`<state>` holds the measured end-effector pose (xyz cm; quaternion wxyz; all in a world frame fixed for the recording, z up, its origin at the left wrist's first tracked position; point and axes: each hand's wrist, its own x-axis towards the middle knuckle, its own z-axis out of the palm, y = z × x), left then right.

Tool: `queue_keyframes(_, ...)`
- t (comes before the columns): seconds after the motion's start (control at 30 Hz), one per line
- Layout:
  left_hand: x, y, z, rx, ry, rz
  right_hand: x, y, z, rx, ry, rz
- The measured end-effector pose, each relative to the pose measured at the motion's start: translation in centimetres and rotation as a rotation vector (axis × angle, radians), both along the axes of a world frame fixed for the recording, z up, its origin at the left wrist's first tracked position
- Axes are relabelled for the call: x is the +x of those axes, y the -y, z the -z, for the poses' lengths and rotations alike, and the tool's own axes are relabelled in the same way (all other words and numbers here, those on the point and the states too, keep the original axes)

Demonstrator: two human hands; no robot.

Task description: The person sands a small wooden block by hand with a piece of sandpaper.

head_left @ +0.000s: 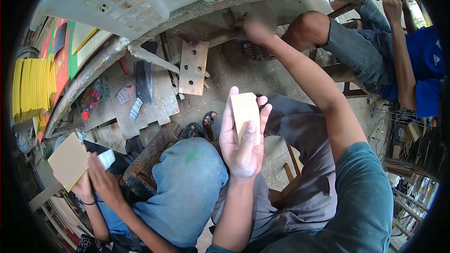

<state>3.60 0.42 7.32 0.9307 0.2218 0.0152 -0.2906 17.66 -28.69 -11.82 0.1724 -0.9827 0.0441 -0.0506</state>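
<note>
My left hand [243, 152] is closed around a small pale wooden block [244, 107], thumb pressed on its face. The block stands above my lap, near the middle of the head view. My right arm, in a teal sleeve, reaches forward to the table's curved edge. At its end my right hand [259, 27] is a blurred patch, so its fingers and anything in them cannot be made out.
A white plastic basket [108, 0] rests on the table [206, 7]. Yellow pieces [33, 86] are stacked at left. One co-worker holds a flat board [70, 161] at lower left; another person sits at upper right. A plank with holes [193, 68] stands under the table.
</note>
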Motion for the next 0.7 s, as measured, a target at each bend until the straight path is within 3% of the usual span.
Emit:
queue_keyframes(0.07,-0.2,0.0,0.0,0.083,0.044,-0.025,-0.2,0.3,0.1,0.001,0.026,-0.057)
queue_keyframes(0.13,-0.3,-0.1,-0.1,0.155,0.104,-0.012,-0.4,0.2,-0.6,0.024,-0.19,0.018)
queue_keyframes(0.27,-0.4,-0.3,0.2,0.252,0.189,0.014,-1.2,-0.6,-1.4,-0.03,-0.194,-0.012)
queue_keyframes(0.43,-0.5,-0.6,0.3,0.231,0.232,0.005,-2.1,-0.6,-1.2,-0.316,0.083,-0.217)
queue_keyframes(0.57,-0.6,-0.9,0.1,0.188,0.244,-0.009,-2.7,-1.9,-1.9,-0.341,0.354,-0.271)
queue_keyframes(0.63,-0.9,-1.2,-0.6,0.204,0.242,-0.014,-3.1,-3.8,-4.0,-0.137,0.507,-0.288)
queue_keyframes(0.7,-1.1,-1.5,-1.4,0.23,0.251,-0.035,-5.3,-6.2,-7.4,0.081,0.399,-0.197)
